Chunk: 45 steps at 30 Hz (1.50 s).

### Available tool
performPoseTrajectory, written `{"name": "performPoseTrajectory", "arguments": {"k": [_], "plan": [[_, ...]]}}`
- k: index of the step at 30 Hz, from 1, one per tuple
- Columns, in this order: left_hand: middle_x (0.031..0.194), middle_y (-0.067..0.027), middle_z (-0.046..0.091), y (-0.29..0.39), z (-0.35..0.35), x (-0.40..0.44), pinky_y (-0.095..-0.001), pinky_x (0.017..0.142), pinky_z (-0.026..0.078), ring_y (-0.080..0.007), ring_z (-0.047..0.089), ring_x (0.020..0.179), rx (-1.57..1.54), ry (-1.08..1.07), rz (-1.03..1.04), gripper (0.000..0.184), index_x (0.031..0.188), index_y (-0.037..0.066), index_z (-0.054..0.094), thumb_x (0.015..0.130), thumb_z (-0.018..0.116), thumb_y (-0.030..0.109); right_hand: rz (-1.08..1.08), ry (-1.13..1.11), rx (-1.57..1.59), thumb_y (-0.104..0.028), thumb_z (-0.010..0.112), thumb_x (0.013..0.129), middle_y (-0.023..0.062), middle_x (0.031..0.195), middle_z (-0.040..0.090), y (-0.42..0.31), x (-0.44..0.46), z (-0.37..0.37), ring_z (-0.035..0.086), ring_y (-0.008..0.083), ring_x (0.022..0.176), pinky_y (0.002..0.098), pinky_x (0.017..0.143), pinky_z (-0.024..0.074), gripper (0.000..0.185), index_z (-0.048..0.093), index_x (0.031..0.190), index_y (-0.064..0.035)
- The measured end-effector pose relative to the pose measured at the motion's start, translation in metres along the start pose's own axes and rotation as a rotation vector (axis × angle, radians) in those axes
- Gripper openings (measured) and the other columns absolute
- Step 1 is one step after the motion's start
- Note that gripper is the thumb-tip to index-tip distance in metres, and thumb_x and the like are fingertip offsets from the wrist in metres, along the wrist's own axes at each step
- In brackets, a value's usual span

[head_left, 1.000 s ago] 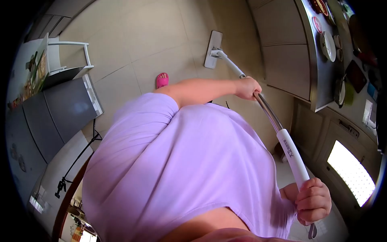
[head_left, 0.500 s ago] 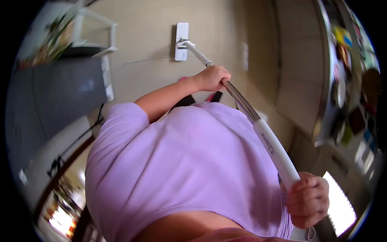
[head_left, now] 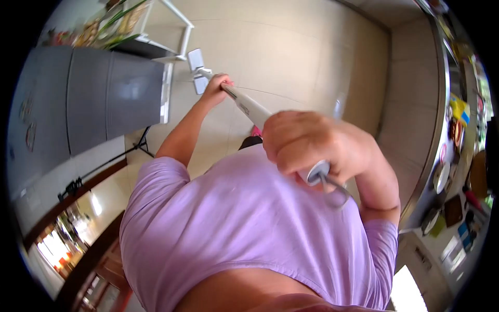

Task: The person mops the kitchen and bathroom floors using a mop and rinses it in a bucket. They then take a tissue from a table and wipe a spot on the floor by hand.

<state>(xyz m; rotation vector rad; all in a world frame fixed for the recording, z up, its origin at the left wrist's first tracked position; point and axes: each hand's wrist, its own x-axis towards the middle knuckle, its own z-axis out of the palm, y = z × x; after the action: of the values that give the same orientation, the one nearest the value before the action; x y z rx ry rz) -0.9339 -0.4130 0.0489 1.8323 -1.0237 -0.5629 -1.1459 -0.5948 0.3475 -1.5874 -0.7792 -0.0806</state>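
Observation:
A flat mop (head_left: pixel 250 107) with a white handle slants across the front of my body. Its white rectangular head (head_left: pixel 196 59) lies on the floor near the foot of a white rack. My left hand (head_left: pixel 217 89) is closed round the pole not far above the head. Higher up, my right hand (head_left: pixel 317 143) wraps the handle's end, close to the camera. From that end cap hangs a loop (head_left: pixel 337 193), smeared by motion. Part of the handle is hidden behind my right fingers.
To the left stand a grey fridge (head_left: pixel 117 93) and a white rack (head_left: pixel 184 39) holding green produce. A black tripod (head_left: pixel 140 145) is below the fridge. A counter (head_left: pixel 442 119) with plates and packets runs along the right. Tiled floor (head_left: pixel 291 57) stretches ahead.
The mop head has swung left toward the rack. My right hand has come up and inward from the lower right with the handle's end; my left hand has moved left with the pole.

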Motion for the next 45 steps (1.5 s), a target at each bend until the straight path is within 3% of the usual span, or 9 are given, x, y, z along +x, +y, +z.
{"name": "performPoseTrajectory", "arguments": {"k": [6, 8, 12, 15, 22, 27, 31, 36, 45], "plan": [[0.067, -0.0113, 0.048, 0.004, 0.039, 0.053, -0.0353, 0.063, 0.040, -0.0272, 0.048, 0.066, 0.052, -0.090, 0.052, 0.023, 0.066, 0.002, 0.043, 0.075, 0.064, 0.007, 0.109, 0.223, -0.051, -0.023, 0.060, 0.073, 0.0112, 0.069, 0.049, -0.011, -0.042, -0.014, 0.048, 0.0299, 0.066, 0.0372, 0.063, 0.0416, 0.026, 0.050, 0.065, -0.0014], [0.069, -0.0104, 0.049, 0.011, 0.061, 0.077, -0.0349, 0.062, 0.040, -0.0273, 0.048, 0.066, 0.032, -0.152, 0.189, 0.023, 0.066, 0.002, 0.044, 0.075, 0.064, 0.007, 0.122, 0.315, -0.100, -0.002, 0.055, 0.064, 0.0092, 0.066, 0.049, -0.023, -0.057, -0.014, 0.051, 0.0279, 0.062, 0.0406, 0.067, 0.0436, 0.007, 0.049, 0.062, -0.0032], [0.072, -0.0085, 0.049, 0.031, 0.130, 0.123, -0.0307, 0.062, 0.041, -0.0227, 0.048, 0.068, 0.052, -0.344, 0.394, 0.023, 0.069, 0.002, 0.041, 0.077, 0.062, 0.001, 0.207, 0.500, -0.231, 0.010, 0.051, 0.054, 0.0074, 0.065, 0.051, -0.051, -0.102, 0.000, 0.053, 0.0250, 0.061, 0.0420, 0.071, 0.0445, 0.017, 0.048, 0.061, -0.0055], [0.072, -0.0093, 0.049, 0.063, 0.188, 0.140, -0.0321, 0.063, 0.041, -0.0248, 0.049, 0.068, 0.014, -0.438, 0.508, 0.021, 0.070, 0.002, 0.044, 0.076, 0.064, 0.002, 0.319, 0.838, -0.387, 0.010, 0.049, 0.051, 0.0061, 0.064, 0.051, -0.073, -0.136, 0.030, 0.055, 0.0235, 0.061, 0.0424, 0.075, 0.0444, 0.019, 0.047, 0.059, -0.0068], [0.075, -0.0093, 0.050, 0.125, 0.349, 0.137, -0.0351, 0.063, 0.041, -0.0275, 0.051, 0.071, -0.047, -0.668, 0.761, 0.017, 0.075, 0.003, 0.048, 0.073, 0.065, 0.004, 0.501, 1.133, -0.570, 0.006, 0.055, 0.048, 0.0070, 0.066, 0.051, -0.139, -0.202, 0.089, 0.054, 0.0243, 0.063, 0.0413, 0.080, 0.0447, 0.018, 0.047, 0.061, -0.0040], [0.083, -0.0098, 0.054, 0.198, 0.456, 0.097, -0.0407, 0.075, 0.042, -0.0311, 0.051, 0.086, 0.000, -0.938, 0.846, 0.015, 0.075, 0.011, 0.051, 0.067, 0.064, 0.011, 0.570, 1.476, -0.742, 0.009, 0.050, 0.053, 0.0076, 0.064, 0.052, -0.181, -0.245, 0.140, 0.055, 0.0223, 0.062, 0.0433, 0.080, 0.0450, 0.017, 0.042, 0.058, -0.0048], [0.080, -0.0098, 0.051, 0.238, 0.523, 0.043, -0.0392, 0.071, 0.039, -0.0317, 0.049, 0.080, -0.015, -0.974, 0.929, 0.015, 0.076, 0.010, 0.047, 0.068, 0.059, 0.005, 0.611, 1.768, -0.878, 0.007, 0.049, 0.051, 0.0070, 0.061, 0.050, -0.207, -0.255, 0.172, 0.053, 0.0226, 0.059, 0.0436, 0.078, 0.0451, 0.016, 0.041, 0.057, -0.0056], [0.078, -0.0107, 0.054, 0.283, 0.538, -0.026, -0.0401, 0.070, 0.040, -0.0327, 0.050, 0.080, 0.043, -1.234, 0.910, 0.014, 0.076, 0.011, 0.049, 0.069, 0.061, 0.010, 0.661, 1.896, -0.977, 0.001, 0.053, 0.052, 0.0063, 0.060, 0.050, -0.240, -0.244, 0.210, 0.054, 0.0214, 0.057, 0.0426, 0.072, 0.0456, 0.014, 0.043, 0.058, -0.0072], [0.082, -0.0099, 0.057, 0.309, 0.490, -0.111, -0.0408, 0.072, 0.041, -0.0320, 0.051, 0.085, 0.066, -1.541, 0.874, 0.017, 0.077, 0.010, 0.052, 0.072, 0.065, 0.019, 0.637, 1.686, -0.906, -0.002, 0.057, 0.054, 0.0033, 0.064, 0.056, -0.297, -0.215, 0.263, 0.057, 0.0174, 0.059, 0.0365, 0.072, 0.0452, 0.016, 0.048, 0.065, -0.0111]]}}
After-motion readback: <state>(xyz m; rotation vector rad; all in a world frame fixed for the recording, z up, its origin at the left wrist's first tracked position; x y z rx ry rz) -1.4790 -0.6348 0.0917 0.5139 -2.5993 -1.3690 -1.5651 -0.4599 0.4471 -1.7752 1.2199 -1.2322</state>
